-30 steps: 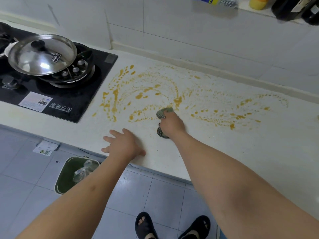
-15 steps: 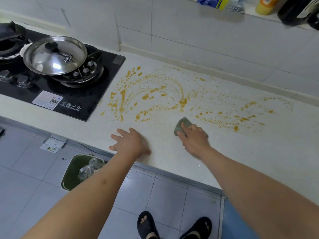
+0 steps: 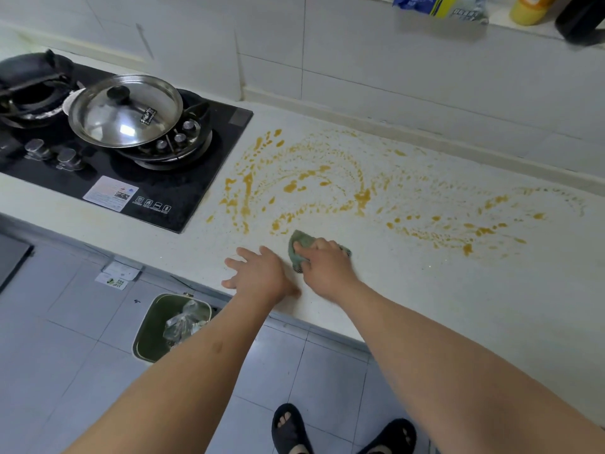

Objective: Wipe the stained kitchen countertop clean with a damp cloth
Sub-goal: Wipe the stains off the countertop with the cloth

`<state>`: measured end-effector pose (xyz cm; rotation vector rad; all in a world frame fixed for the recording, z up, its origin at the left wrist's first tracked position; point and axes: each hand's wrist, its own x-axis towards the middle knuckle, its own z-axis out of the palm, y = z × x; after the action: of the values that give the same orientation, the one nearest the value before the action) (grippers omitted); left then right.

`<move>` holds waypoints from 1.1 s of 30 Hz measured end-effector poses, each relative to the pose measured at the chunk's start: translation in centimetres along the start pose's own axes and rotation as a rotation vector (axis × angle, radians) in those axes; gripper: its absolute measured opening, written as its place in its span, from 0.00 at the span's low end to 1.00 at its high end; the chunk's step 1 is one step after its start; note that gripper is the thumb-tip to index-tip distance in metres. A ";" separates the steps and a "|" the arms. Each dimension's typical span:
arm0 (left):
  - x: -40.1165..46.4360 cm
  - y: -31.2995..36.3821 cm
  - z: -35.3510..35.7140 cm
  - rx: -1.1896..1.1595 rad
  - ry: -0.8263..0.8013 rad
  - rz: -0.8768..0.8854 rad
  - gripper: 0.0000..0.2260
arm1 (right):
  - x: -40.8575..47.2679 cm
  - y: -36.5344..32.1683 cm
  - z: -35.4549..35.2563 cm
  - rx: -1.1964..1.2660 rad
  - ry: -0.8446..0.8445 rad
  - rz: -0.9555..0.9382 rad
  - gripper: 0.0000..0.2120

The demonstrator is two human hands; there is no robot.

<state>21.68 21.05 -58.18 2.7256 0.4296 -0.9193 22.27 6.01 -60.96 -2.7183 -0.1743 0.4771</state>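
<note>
Cloth (image 3: 302, 245) sits bunched under our right hand (image 3: 327, 267) near the front edge of the worktop (image 3: 491, 306), just below the lowest arc of the orange stain (image 3: 327, 188). Our fingers curl over the top of the cloth and press it down, so the grip is closed around the wad rather than flat; a green corner pokes out toward the stain and a darker, patterned edge shows at the thumb side. Bunching it this way likely gives us a thick pad to bear down on.

Our left hand (image 3: 258, 273) lies just beside it, palm down, fingers spread and relaxed on the bare surface, holding nothing. We judge it is there as a brace while we lean over the counter.

The stain fans from beside the black hob (image 3: 183, 198) across toward the right in curved, smeared streaks and droplets, well beyond the cloth's present spot. Nearly all of it is untouched by the look of things, so the wiping seems barely begun. A lidded pan (image 3: 126, 109) stands on the burner, well apart from the mess. On the floor below the counter edge, a green bin (image 3: 154, 335) holds a crumpled plastic bag.
</note>
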 end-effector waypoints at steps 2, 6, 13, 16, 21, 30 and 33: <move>-0.1 -0.1 0.0 0.004 -0.004 0.004 0.57 | -0.8 2.7 -1.1 0.002 0.014 0.066 0.23; -0.1 0.0 -0.2 0.007 -0.017 0.003 0.58 | -2.5 7.7 -3.3 0.060 0.156 0.289 0.21; 0.3 0.4 -0.1 -0.014 -0.037 -0.028 0.58 | -0.7 4.4 -4.5 -0.080 -0.006 0.405 0.27; 0.5 0.3 0.2 -0.010 -0.015 -0.026 0.59 | 0.2 0.2 -3.1 -0.123 -0.058 0.247 0.30; 0.4 0.4 0.1 -0.043 0.017 -0.030 0.52 | -1.0 -2.3 -1.7 -0.146 -0.118 0.035 0.36; -0.5 0.6 -0.7 -0.005 -0.031 -0.007 0.56 | -1.6 2.3 -8.4 0.873 -0.057 0.350 0.13; -0.6 0.5 -0.7 -0.002 -0.031 -0.012 0.56 | -1.6 5.4 -8.4 0.553 0.038 0.418 0.15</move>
<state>21.82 20.66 -57.16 2.7055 0.4418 -0.9627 23.97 -2.13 -55.24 -2.2052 0.4770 0.4959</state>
